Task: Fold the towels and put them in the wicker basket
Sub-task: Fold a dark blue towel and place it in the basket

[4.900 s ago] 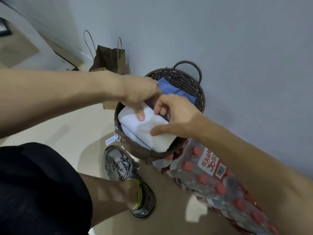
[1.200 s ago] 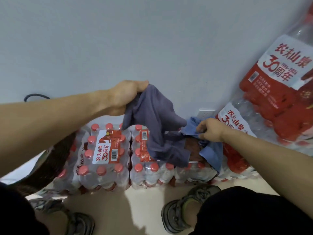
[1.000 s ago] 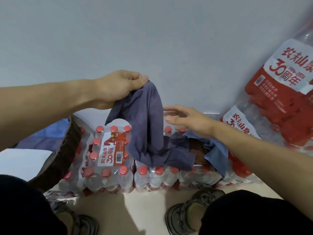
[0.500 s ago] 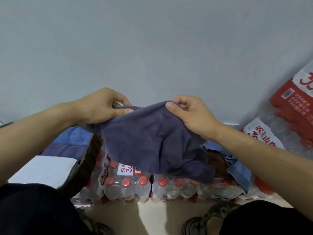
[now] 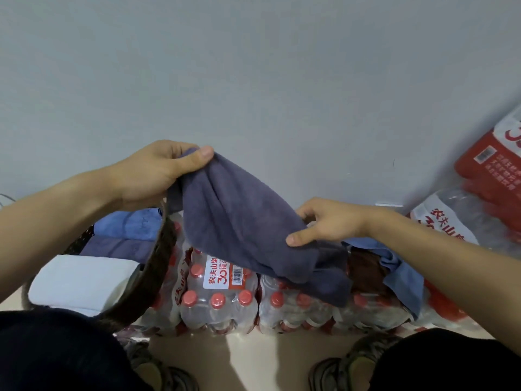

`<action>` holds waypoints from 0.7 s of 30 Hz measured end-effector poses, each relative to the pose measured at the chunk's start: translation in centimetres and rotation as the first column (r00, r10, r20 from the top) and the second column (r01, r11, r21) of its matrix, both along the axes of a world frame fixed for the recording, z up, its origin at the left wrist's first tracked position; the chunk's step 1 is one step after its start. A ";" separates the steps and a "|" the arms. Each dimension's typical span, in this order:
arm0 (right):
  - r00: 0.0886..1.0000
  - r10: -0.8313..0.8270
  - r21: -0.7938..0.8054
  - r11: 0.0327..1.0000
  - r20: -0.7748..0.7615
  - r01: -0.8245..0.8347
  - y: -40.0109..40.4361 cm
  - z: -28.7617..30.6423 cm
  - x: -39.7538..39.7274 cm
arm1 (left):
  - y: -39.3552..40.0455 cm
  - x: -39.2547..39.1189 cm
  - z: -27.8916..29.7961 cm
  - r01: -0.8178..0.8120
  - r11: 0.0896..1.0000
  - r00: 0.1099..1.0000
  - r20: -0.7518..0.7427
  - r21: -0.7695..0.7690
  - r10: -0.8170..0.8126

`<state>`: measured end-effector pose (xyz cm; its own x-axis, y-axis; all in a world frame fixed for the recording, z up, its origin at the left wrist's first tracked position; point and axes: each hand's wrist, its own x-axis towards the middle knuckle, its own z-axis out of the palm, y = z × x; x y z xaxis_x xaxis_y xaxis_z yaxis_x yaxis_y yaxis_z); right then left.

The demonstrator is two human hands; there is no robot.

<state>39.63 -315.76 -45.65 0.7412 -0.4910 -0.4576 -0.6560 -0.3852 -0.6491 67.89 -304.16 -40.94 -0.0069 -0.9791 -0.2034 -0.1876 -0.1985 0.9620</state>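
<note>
Here your left hand (image 5: 152,176) pinches the soft, light grey towel (image 5: 239,221) high; your right hand (image 5: 324,224) grips its lower edge, probably a corner. It hangs limp above the water bottles (image 5: 222,300), right of the basket (image 5: 146,272).

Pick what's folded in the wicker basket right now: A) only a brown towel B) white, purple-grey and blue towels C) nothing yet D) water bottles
B: inside the wicker basket lie a white towel, a purple-grey towel and a blue towel, while the left hand and right hand hold another purple-grey towel above the bottle packs.
</note>
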 end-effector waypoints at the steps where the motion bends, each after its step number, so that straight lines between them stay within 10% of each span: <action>1: 0.999 -0.042 0.033 0.999 0.021 0.041 0.1 0.0 0.0 | 0.0 -0.1 0.1 -0.051 0.999 0.999 0.020 -0.012 0.051; 6: 0.859 -0.384 0.200 0.921 0.340 0.333 0.4 0.9 0.3 | -0.5 0.2 0.0 -0.208 0.974 0.935 0.276 -0.086 0.224; 10: 0.718 -0.459 0.348 0.884 0.523 0.311 1.4 1.9 1.8 | -0.6 -0.5 -0.9 0.018 0.996 0.926 0.375 0.092 -0.051; 16: 0.735 -0.413 0.485 0.865 0.538 0.132 3.0 1.3 4.3 | -1.6 -4.3 -1.8 0.272 0.961 0.816 0.542 -0.053 -0.202; 21: 0.764 -0.470 0.267 0.882 0.441 0.388 1.0 -2.9 2.0 | -2.5 -3.6 -3.3 0.161 0.985 0.742 0.666 -0.069 -0.074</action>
